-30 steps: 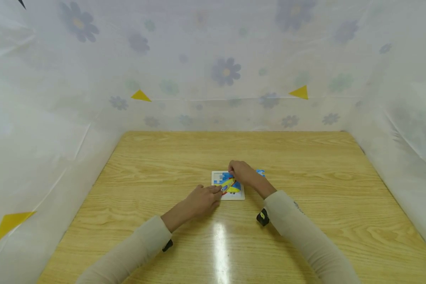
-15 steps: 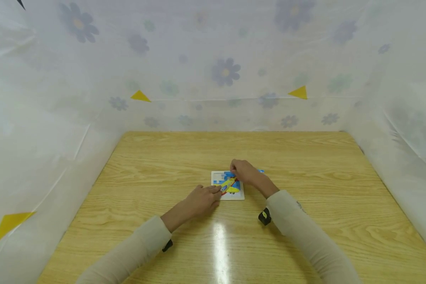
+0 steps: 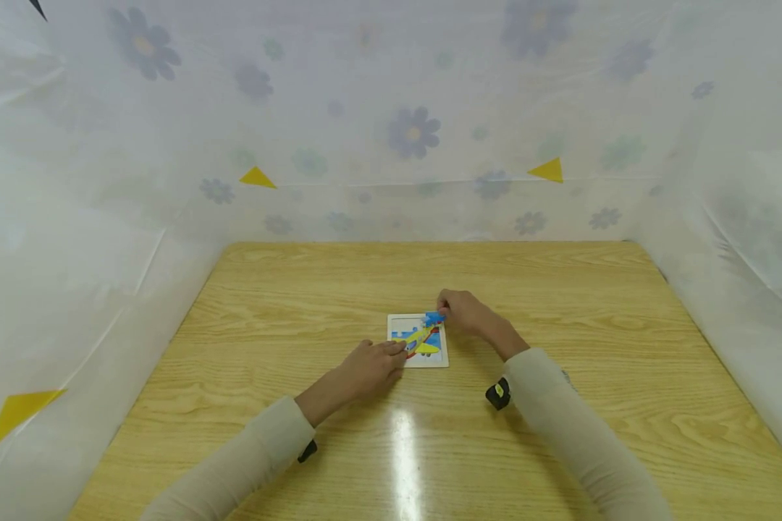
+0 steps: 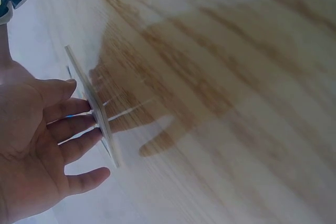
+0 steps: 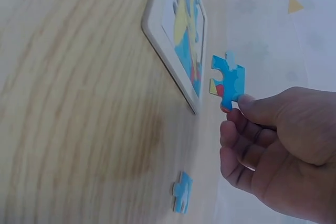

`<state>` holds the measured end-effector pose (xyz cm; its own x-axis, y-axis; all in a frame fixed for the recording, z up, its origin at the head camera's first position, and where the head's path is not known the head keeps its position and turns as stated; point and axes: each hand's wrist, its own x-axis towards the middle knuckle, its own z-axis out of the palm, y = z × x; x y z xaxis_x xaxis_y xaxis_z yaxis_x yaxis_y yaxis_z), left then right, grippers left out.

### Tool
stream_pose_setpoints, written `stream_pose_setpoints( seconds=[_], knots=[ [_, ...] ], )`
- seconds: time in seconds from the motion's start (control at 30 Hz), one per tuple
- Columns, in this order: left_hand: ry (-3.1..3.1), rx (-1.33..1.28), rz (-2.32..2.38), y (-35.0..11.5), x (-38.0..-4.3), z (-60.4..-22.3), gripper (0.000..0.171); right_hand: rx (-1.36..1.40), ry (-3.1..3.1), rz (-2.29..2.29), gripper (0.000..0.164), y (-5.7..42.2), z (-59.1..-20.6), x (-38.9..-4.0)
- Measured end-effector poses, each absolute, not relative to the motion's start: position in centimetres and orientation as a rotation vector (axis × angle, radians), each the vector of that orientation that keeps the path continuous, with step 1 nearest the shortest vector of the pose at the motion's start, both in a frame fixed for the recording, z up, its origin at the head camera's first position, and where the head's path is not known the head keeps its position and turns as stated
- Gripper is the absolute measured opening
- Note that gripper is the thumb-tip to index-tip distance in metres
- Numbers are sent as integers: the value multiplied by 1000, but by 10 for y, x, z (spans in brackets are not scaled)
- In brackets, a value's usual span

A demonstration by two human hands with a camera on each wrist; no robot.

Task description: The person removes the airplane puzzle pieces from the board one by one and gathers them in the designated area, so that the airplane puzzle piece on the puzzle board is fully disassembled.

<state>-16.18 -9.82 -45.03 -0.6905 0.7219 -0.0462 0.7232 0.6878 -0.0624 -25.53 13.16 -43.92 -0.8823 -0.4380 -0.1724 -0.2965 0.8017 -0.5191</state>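
Piece [image 5: 233,84] shifted rightward; tray [image 5: 167,54] part-filled.

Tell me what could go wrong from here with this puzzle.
The right hand pinches the held piece only at one end, so it might slip or twist.
The left hand has its fingers on the puzzle frame; a push there could slide it or disturb the pieces inside.
The loose piece lies on the table near the right hand and might get knocked aside.

Wood-grained table [image 3: 300,289], white-rimmed puzzle tray [image 5: 166,51] lying flat, loose blue piece [image 5: 182,191] near it
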Motion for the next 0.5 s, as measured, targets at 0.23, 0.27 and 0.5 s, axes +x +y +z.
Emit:
stream_pose_setpoints(
  seconds=[0.23,0.27,0.5],
  knots=[
    [2845,1202,-98,-97,-160,-446,36,-572,2698,-703,11,146,-432,-256],
    [2844,1201,-102,-97,-160,-445,36,-576,2699,-699,11,149,-432,-256],
    [2836,1189,-112,-97,-161,-447,35,-562,2696,-699,13,166,-432,-256]
  ],
)
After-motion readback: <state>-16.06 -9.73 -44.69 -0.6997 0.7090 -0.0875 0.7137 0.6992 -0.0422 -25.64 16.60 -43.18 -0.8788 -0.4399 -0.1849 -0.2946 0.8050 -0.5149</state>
